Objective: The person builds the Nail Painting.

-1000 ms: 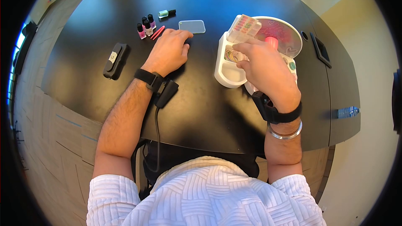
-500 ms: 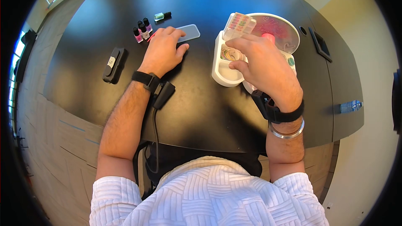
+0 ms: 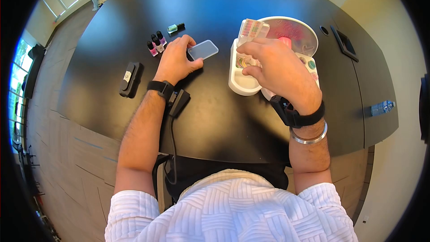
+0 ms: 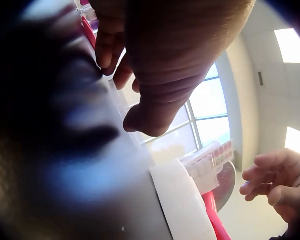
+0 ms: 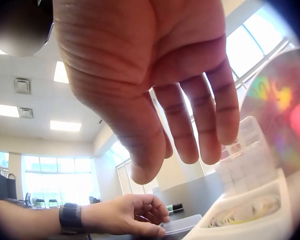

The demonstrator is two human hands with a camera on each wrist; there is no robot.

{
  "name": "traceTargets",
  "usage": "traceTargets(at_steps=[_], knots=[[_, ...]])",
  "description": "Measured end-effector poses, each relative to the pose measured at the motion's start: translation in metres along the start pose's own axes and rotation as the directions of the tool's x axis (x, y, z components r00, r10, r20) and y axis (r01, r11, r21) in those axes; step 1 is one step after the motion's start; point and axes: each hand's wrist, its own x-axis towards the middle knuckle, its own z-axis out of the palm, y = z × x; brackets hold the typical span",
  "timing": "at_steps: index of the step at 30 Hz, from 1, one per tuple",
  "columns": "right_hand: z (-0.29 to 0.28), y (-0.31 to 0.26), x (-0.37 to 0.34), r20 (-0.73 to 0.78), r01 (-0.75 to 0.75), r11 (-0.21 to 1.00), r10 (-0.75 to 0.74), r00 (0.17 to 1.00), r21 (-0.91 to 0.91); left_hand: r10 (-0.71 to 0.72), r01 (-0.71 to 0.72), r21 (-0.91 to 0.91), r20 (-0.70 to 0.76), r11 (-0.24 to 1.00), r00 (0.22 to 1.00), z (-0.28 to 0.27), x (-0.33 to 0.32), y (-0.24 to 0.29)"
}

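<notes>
In the head view, my left hand (image 3: 175, 58) has its fingers and thumb around the near-left end of a flat translucent plastic case (image 3: 204, 50) on the table. The left wrist view shows fingertips and thumb at the case's edge. My right hand (image 3: 283, 65) hovers with loosely bent fingers over a white organizer (image 3: 244, 87), holding nothing. Coiled bands (image 5: 247, 210) lie in one compartment. A clear box with rows of coloured nail pieces (image 3: 253, 30) leans upright at the organizer's back left. Red tweezers (image 4: 88, 31) lie beyond my left fingers.
Nail polish bottles (image 3: 155, 45) stand left of my left hand, and a green one (image 3: 175, 28) lies behind. A black case (image 3: 131, 79) sits farther left. The organizer's oval lid (image 3: 295, 33) stands raised. A water bottle (image 3: 382, 108) is at the far right.
My left hand has closed around the end of the translucent case, which has turned and shifted slightly toward me. My right hand stays over the organizer. The head view has shifted a little.
</notes>
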Motion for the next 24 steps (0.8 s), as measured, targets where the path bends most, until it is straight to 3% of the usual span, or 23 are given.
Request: traceTargets(at_steps=[7, 9, 10, 12, 16, 21, 23, 24], knots=[[0.014, 0.005, 0.006, -0.038, 0.011, 1.0, -0.011, 0.999, -0.004, -0.029, 0.008, -0.388, -0.048, 0.922, 0.998, -0.008, -0.003, 0.022], [0.024, 0.002, 0.009, -0.034, 0.003, 1.0, -0.003, 0.999, 0.005, 0.142, -0.136, -0.641, -0.041, 0.755, 0.989, -0.007, -0.003, 0.025], [0.031, 0.002, 0.01, -0.083, 0.055, 0.998, -0.055, 0.995, -0.008, 0.139, -0.133, -0.643, -0.041, 0.754, 0.989, -0.008, -0.004, 0.028], [0.035, 0.0, 0.012, -0.123, 0.111, 0.994, -0.113, 0.986, -0.02, 0.31, -0.204, -0.79, -0.019, 0.579, 0.951, -0.008, -0.011, 0.034], [0.029, 0.0, 0.015, -0.058, 0.177, 0.982, -0.173, 0.983, 0.061, 0.379, -0.221, -0.803, 0.006, 0.553, 0.925, -0.002, -0.013, 0.036], [0.031, 0.003, 0.018, -0.009, 0.176, 0.978, -0.176, 0.984, 0.111, 0.346, -0.183, -0.86, -0.008, 0.476, 0.938, 0.001, -0.013, 0.041], [0.03, 0.006, 0.017, -0.004, 0.074, 0.997, -0.074, 0.997, -0.015, 0.29, -0.257, -0.761, -0.095, 0.595, 0.952, 0.001, -0.014, 0.043], [0.031, 0.011, 0.016, 0.001, 0.078, 0.997, -0.078, 0.997, -0.015, 0.285, -0.256, -0.762, -0.098, 0.595, 0.954, 0.0, -0.014, 0.043]])
